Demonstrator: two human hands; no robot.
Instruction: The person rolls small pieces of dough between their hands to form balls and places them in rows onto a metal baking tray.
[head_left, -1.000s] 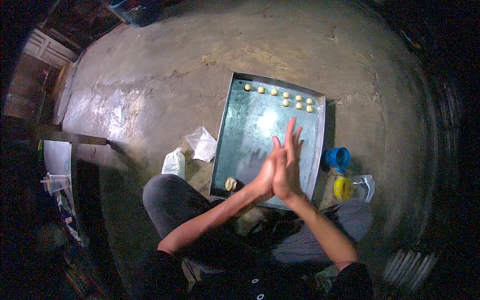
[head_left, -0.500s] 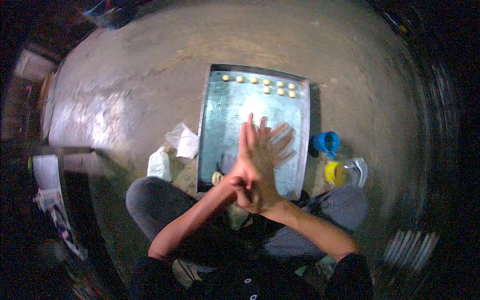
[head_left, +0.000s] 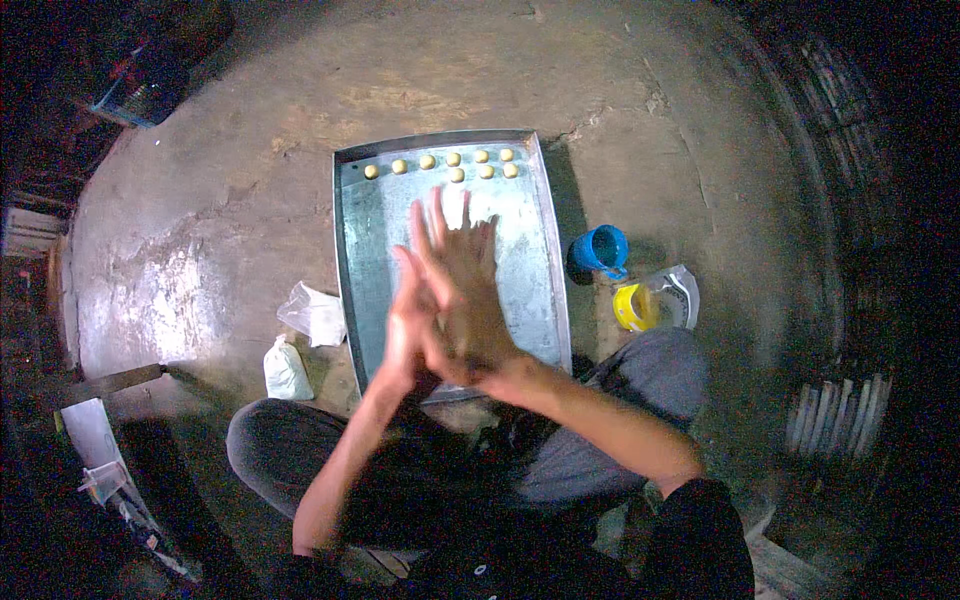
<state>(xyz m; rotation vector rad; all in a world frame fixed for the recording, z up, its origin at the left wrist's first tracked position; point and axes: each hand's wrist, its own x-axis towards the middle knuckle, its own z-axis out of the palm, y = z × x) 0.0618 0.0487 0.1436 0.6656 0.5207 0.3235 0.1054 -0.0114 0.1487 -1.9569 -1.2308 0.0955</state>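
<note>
A rough concrete floor [head_left: 190,230] spreads around you, glossy at your left and dark toward the rim. Taking the tray's middle as the clock centre, a tied white bag [head_left: 287,372] sits at 8 o'clock, and a crumpled clear bag [head_left: 322,318] lies nearer 9, just beside the metal tray [head_left: 340,240]. Inside it, from 11 to 1 o'clock, pale balls [head_left: 428,162] stand in two rows, six and three. That count matches a second ago, so the rows have gained nothing; what has changed is in your palms.

Your left hand [head_left: 408,325] is turned inward, and your right hand [head_left: 472,310] has rolled over so its back faces up, fingers spread toward 12. The palms are pressed together and blurred, which suggests a rubbing motion; you can't tell here whether anything lies between them. The pale lump at the tray's near-left corner has gone out of sight, probably behind your left wrist.

Past the tray, a blue mug [head_left: 612,250] stands at 3 o'clock, with a yellow tub [head_left: 632,308] toward 4.
</note>
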